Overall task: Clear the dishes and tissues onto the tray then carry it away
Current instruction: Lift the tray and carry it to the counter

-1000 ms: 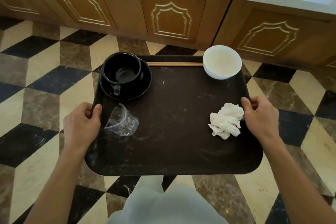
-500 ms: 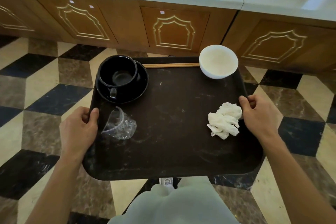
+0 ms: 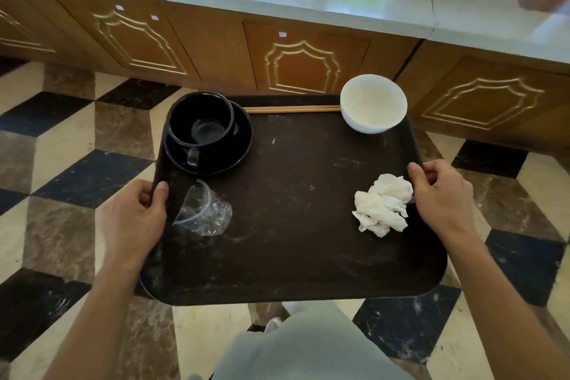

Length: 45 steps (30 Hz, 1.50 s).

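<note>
Above the checkered floor (image 3: 77, 170), a dark brown tray (image 3: 293, 241) is held level in front of wooden cabinets (image 3: 302, 62). Left hand (image 3: 132, 219) has its grip closed on the tray's left edge, thumb over the rim; right hand (image 3: 441, 197) has its grip closed on the right edge the same way. At the far left corner a black cup (image 3: 200, 123) stands on a black saucer (image 3: 234, 151). At the far right corner sits a white bowl (image 3: 373, 103), with chopsticks (image 3: 293, 108) lying along the far edge between cup and bowl. A crumpled clear plastic cup (image 3: 202, 210) lies near the left edge, just beside the left thumb. Crumpled tissues (image 3: 382, 203) lie at the right edge, touching or nearly touching the right hand.
</note>
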Available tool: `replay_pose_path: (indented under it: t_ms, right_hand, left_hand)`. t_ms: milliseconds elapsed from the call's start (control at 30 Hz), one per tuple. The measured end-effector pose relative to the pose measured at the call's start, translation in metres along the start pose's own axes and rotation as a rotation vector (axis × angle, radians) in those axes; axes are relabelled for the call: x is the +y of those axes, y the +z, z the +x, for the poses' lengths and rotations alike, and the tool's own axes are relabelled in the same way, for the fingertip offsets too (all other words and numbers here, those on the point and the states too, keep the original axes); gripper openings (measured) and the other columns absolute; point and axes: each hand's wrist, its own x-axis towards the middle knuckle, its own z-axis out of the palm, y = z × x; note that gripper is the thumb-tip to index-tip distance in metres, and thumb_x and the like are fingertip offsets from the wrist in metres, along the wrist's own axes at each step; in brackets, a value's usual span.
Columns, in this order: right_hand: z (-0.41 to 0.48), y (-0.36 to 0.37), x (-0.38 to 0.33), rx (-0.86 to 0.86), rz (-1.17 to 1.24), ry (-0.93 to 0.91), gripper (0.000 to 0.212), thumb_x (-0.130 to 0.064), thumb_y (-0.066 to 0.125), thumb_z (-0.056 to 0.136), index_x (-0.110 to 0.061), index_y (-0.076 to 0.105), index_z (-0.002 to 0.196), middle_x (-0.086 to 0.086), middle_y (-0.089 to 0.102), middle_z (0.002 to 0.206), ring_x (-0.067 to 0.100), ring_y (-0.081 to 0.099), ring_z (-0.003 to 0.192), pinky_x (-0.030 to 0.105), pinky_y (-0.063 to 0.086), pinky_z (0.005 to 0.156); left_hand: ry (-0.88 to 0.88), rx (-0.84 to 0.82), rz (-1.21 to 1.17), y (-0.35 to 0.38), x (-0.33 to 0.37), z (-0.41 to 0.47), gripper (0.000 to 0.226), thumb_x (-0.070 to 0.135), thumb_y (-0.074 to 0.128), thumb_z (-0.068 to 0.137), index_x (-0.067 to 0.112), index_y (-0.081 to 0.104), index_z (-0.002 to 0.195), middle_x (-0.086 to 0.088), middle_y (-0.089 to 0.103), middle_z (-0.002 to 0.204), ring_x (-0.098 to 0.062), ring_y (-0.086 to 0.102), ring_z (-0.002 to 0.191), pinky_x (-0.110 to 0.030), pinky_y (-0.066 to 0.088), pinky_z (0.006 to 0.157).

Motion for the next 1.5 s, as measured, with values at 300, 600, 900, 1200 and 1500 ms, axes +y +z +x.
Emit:
replay_pose_path:
  t_ms: [300, 600, 900, 1200, 1500]
  right_hand:
    - [0.103, 0.013, -0.023, -0.031, 0.009, -0.012, 0.031, -0.039, 0.055, 0.098, -0.011, 0.066, 0.104, 0.001, 0.063, 0.085, 0.023, 0.059, 0.087, 0.036, 0.042, 0.078]
    - [0.157, 0.031, -0.055, -0.041, -0.011, 0.025, 0.029, -0.031, 0.055, 0.101, -0.005, 0.065, 0.107, 0.007, 0.063, 0.088, 0.02, 0.054, 0.079, 0.03, 0.034, 0.073]
    - [0.214, 0.071, -0.106, 0.006, -0.026, 0.063, 0.029, -0.031, 0.056, 0.1, -0.004, 0.065, 0.106, 0.005, 0.062, 0.085, 0.018, 0.055, 0.075, 0.026, 0.034, 0.057]
    - [0.267, 0.113, -0.173, 0.069, -0.028, 0.095, 0.028, -0.032, 0.056, 0.1, -0.005, 0.065, 0.102, 0.005, 0.063, 0.083, 0.022, 0.057, 0.078, 0.031, 0.036, 0.071]
    - [0.311, 0.144, -0.21, 0.096, -0.031, 0.131, 0.03, -0.033, 0.056, 0.1, -0.005, 0.066, 0.108, 0.004, 0.063, 0.086, 0.02, 0.056, 0.08, 0.032, 0.038, 0.074]
  left_hand:
    - [-0.042, 0.0, -0.078, 0.033, 0.051, 0.072, 0.027, 0.033, 0.058, 0.099, 0.01, 0.065, 0.087, -0.006, 0.063, 0.07, -0.028, 0.06, 0.069, -0.042, 0.048, 0.068]
    - [-0.02, -0.004, -0.065, 0.051, 0.068, 0.138, 0.026, 0.033, 0.059, 0.098, 0.01, 0.068, 0.091, -0.006, 0.065, 0.074, -0.028, 0.061, 0.074, -0.046, 0.052, 0.072]
    - [0.029, 0.004, -0.06, 0.069, 0.073, 0.244, 0.025, 0.03, 0.061, 0.098, 0.01, 0.067, 0.085, -0.006, 0.063, 0.069, -0.027, 0.06, 0.068, -0.037, 0.045, 0.068]
    - [0.124, -0.009, -0.083, 0.065, 0.077, 0.368, 0.023, 0.028, 0.061, 0.097, 0.01, 0.065, 0.082, -0.006, 0.064, 0.069, -0.025, 0.059, 0.067, -0.036, 0.042, 0.067]
    - [0.164, -0.067, -0.092, 0.073, 0.082, 0.451, 0.024, 0.028, 0.061, 0.098, 0.012, 0.066, 0.081, 0.0, 0.061, 0.064, -0.016, 0.057, 0.061, -0.037, 0.046, 0.062]
